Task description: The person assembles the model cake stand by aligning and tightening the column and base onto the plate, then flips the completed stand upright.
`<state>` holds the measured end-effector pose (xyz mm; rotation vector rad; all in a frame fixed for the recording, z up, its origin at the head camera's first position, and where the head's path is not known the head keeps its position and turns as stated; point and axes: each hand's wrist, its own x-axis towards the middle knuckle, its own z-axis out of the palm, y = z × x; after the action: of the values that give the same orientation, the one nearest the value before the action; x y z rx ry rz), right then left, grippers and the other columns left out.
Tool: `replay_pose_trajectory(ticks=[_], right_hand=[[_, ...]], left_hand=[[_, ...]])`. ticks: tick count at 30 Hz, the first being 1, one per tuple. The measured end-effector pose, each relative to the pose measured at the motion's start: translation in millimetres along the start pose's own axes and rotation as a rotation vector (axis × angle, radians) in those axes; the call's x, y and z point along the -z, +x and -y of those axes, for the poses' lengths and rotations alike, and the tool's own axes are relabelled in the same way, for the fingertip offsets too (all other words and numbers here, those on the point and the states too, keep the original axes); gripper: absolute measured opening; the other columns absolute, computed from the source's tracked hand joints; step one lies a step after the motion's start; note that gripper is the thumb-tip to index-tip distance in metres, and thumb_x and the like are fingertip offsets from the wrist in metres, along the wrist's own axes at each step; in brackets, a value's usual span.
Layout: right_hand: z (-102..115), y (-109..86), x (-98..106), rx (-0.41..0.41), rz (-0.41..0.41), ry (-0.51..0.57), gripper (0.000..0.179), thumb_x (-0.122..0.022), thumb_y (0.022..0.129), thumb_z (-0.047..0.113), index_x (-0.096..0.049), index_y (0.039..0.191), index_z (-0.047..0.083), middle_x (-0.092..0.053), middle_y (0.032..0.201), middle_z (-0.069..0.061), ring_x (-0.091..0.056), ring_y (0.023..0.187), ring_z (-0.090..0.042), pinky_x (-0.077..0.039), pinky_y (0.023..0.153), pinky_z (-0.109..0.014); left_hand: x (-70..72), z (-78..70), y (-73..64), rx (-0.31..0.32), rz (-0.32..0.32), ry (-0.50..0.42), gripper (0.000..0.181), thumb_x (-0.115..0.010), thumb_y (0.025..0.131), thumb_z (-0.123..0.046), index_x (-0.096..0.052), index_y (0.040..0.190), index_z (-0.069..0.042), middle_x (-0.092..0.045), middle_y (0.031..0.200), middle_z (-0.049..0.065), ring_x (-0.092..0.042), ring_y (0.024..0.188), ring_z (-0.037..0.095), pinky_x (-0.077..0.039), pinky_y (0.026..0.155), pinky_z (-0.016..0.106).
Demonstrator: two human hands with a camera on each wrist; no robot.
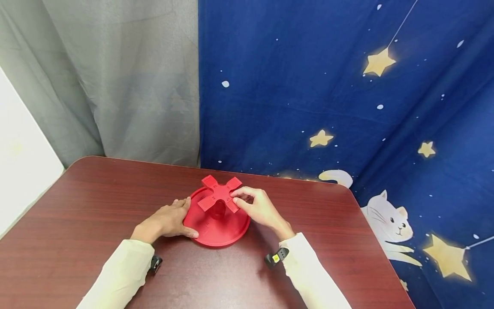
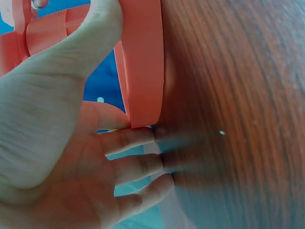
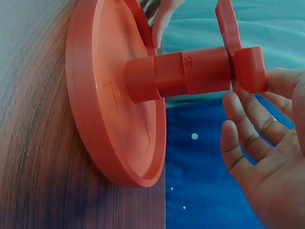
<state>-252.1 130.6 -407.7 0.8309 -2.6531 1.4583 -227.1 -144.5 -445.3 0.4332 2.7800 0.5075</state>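
Note:
A red plastic round base (image 1: 216, 235) with a raised rim lies flat on the table. From its middle rises a red stepped post (image 3: 178, 74), marked "35" on its side. On top of the post sits a red cross-shaped piece (image 1: 220, 193) with markings on its arms. My left hand (image 1: 171, 221) holds the base's left rim, thumb over the edge, the other fingers spread along the outside and on the table. With thumb and index finger my right hand (image 1: 260, 208) pinches the right side of the cross; its other fingers (image 3: 231, 143) hang loose beside the post.
The reddish-brown wood table (image 1: 96, 214) has rounded far corners. Behind it hang a grey curtain (image 1: 146, 86) and a blue curtain (image 1: 278, 94) with stars and a white cat. A white surface (image 1: 19, 159) stands at the left edge.

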Motion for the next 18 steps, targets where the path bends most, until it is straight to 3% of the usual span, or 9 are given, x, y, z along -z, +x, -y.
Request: replay_pose_trajectory(ticks=[5,9,13,16,18], right_hand=[[1,0.2,-1,0.012,-0.003,-0.003,0.018,-0.071,0.09,0.009,-0.075,0.107,0.011,-0.073,0.09,-0.003,-0.063,0.072,-0.013,-0.053,0.063,-0.023],[0,2.4,1,0.046,-0.114,0.026,0.016,-0.071,0.09,0.008,-0.075,0.105,0.009,-0.074,0.093,-0.004,-0.065,0.077,-0.015,-0.055,0.069,-0.027],[-3,8.4,4,0.103,-0.22,0.036,0.025,-0.071,0.089,0.003,-0.071,0.114,0.006,-0.07,0.115,-0.009,-0.066,0.103,-0.022,-0.057,0.083,-0.041],[-6,11.4,4,0.129,-0.192,0.009,0.038,-0.071,0.087,-0.001,-0.066,0.124,0.006,-0.062,0.133,-0.012,-0.059,0.121,-0.028,-0.054,0.091,-0.05],[-7,12.2,3,0.125,-0.139,0.0,0.044,-0.072,0.086,-0.002,-0.063,0.129,0.006,-0.057,0.14,-0.014,-0.059,0.123,-0.031,-0.052,0.096,-0.053]], left_hand=[[0.6,-0.2,-0.5,0.003,0.008,0.003,0.121,-0.082,0.068,-0.06,-0.028,0.151,0.009,-0.036,0.151,0.032,-0.033,0.137,0.055,-0.038,0.105,0.065],[0.5,-0.3,-0.7,0.003,0.011,0.003,0.121,-0.081,0.069,-0.061,-0.028,0.151,0.009,-0.035,0.151,0.032,-0.033,0.138,0.055,-0.038,0.106,0.065],[0.7,-0.5,-0.9,0.003,0.009,0.001,0.121,-0.082,0.069,-0.061,-0.028,0.151,0.009,-0.036,0.151,0.032,-0.033,0.138,0.055,-0.038,0.106,0.065],[1.0,-0.6,-1.2,0.007,0.011,-0.001,0.121,-0.082,0.068,-0.061,-0.027,0.151,0.009,-0.035,0.151,0.032,-0.033,0.138,0.055,-0.038,0.106,0.065],[1.3,-0.6,-1.4,0.01,0.012,-0.001,0.122,-0.082,0.068,-0.061,-0.027,0.151,0.009,-0.035,0.151,0.032,-0.033,0.138,0.055,-0.038,0.105,0.065]])
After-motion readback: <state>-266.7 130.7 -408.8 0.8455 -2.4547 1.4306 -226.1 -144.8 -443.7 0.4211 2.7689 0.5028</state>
